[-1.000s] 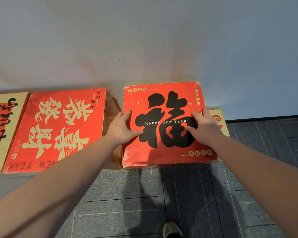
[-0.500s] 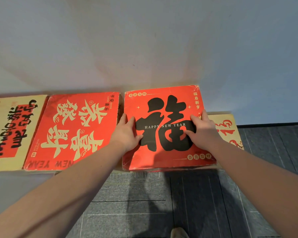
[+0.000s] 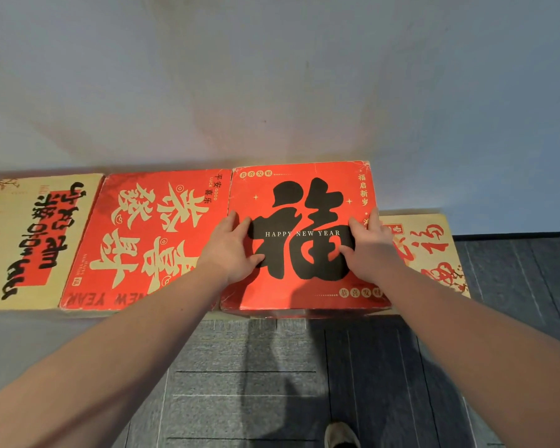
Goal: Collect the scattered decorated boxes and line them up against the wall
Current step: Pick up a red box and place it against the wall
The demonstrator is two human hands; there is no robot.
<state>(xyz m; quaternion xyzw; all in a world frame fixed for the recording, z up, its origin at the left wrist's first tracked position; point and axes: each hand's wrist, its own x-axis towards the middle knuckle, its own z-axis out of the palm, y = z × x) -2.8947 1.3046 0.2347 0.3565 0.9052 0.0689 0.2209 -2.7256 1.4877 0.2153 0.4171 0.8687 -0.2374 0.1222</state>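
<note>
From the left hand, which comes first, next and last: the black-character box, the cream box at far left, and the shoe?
1. Black-character box: under the left hand, touching.
2. Cream box: far left, along the wall.
3. Shoe: bottom edge, on the floor.

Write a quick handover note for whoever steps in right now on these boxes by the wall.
Left hand and right hand: both flat on the red box with the black character, fingers at its side edges.
That box sits at the wall, edge to edge with the red box with cream characters; a cream box with black script is further left.
A cream box with red writing lies lower on the right, partly hidden.
Left: let go; check that right box sits in line.
</note>
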